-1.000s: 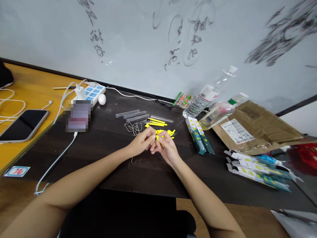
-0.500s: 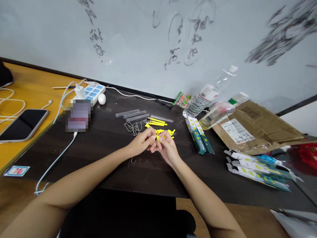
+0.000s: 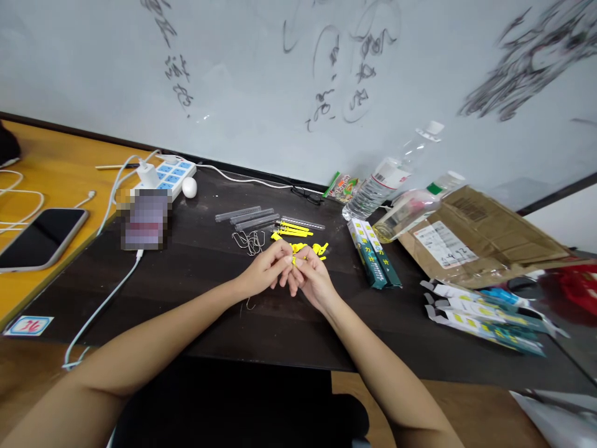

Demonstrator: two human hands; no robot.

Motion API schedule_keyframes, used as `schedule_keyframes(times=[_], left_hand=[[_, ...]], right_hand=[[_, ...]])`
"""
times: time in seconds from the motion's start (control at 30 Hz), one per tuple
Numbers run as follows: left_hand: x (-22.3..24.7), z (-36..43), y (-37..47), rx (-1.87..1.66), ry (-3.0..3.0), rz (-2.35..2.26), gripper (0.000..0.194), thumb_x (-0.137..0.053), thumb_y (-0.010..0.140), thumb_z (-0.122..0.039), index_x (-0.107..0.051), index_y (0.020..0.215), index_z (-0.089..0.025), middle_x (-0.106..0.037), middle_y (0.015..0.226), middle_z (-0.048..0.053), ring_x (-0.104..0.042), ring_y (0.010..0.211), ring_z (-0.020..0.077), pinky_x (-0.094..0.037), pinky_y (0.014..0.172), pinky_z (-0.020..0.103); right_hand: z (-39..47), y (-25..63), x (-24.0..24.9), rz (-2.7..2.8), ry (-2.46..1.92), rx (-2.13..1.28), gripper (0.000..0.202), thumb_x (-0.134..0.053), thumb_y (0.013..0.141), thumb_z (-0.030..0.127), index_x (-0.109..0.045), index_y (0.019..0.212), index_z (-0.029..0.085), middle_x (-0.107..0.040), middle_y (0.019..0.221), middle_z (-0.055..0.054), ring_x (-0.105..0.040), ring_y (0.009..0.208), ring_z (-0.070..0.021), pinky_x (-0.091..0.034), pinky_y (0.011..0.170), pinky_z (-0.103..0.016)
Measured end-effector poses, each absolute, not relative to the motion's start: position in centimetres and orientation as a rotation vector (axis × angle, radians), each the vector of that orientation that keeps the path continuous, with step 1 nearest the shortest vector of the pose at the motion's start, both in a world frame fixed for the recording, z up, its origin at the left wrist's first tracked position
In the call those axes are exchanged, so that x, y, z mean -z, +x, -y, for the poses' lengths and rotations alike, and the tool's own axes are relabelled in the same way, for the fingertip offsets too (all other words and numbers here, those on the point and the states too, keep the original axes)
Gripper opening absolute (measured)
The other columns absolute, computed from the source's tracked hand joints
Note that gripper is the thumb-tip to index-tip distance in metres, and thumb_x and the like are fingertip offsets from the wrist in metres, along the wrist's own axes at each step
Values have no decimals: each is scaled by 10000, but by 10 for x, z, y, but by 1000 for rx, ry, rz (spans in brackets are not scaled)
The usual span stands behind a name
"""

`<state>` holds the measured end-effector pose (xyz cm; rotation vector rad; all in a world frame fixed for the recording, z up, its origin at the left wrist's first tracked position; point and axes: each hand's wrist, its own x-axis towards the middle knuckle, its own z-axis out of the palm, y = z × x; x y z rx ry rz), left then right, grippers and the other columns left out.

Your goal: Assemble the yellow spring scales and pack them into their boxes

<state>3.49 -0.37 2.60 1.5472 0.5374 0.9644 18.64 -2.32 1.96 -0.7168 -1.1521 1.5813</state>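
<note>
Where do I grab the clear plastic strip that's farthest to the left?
I'd pinch the clear plastic strip by its left end, coming from above and the left, squeezing across its narrow width. It's long and lies flat, and that end sticks out past the strips beside it. The left hand seems to be pinching a yellow piece right now.

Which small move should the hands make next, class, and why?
Probably turn the small yellow plastic-looking piece slightly into clearer view: the left hand and right hand appear to pinch it between them and hide most of it, so its shape cannot be checked.
</note>
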Motion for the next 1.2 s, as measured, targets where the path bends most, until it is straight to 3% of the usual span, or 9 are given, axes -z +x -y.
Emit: schedule_keyframes(times=[0.13,0.23,0.37,0.67,0.93,1.2], left_hand=[[-24,-2,36,-861,1328,-487,261,-494,884,-441,-361,915,-219,-501,579,-80,-543,435,85,-342,321,123],[-20,-6,38,-807,1133,-480,282,-522,864,-452,-362,898,-223,-495,547,-88,-486,361,75,-264,285,110],[-19,-7,38,-770,992,-481,263,-541,854,-416,-377,847,-210,-485,521,-86,-354,283,41,-163,267,104],[-24,-3,37,-714,1000,-527,235,-545,849,-373,-392,818,-197,-508,502,-66,-306,278,26,-139,281,111],[-22,-4,38,-663,1184,-568,319,-544,847,-477,-463,870,-169,-548,564,-35,-330,327,17,-175,310,121],[-18,-4,40,-592,1302,-562,388,-551,824,-514,-539,884,-131,-549,569,-22,-343,317,18,-195,306,137]], right_hand=[[22,187,-17,1153,-739,-1604,201,-620,841,342,-452,863,234,-437,471,132,-386,346,-50,-434,326,-168],[19,189,-14,1202,-755,-1552,206,-628,836,343,-458,875,233,-418,476,135,-350,356,-40,-428,342,-161],[14,193,-13,1370,-799,-1338,232,-649,818,358,-463,864,226,-464,497,120,-388,373,-45,-429,359,-164],[11,201,-14,1534,-971,-1052,211,-667,794,362,-536,843,205,-558,738,36,-520,542,-64,-482,450,-180],[7,210,-17,1372,-869,-1273,174,-671,791,309,-558,873,205,-561,640,59,-539,498,-79,-501,476,-214],[7,206,-19,1185,-752,-1364,171,-674,770,222,-542,878,218,-564,782,57,-525,533,-52,-476,514,-202]])
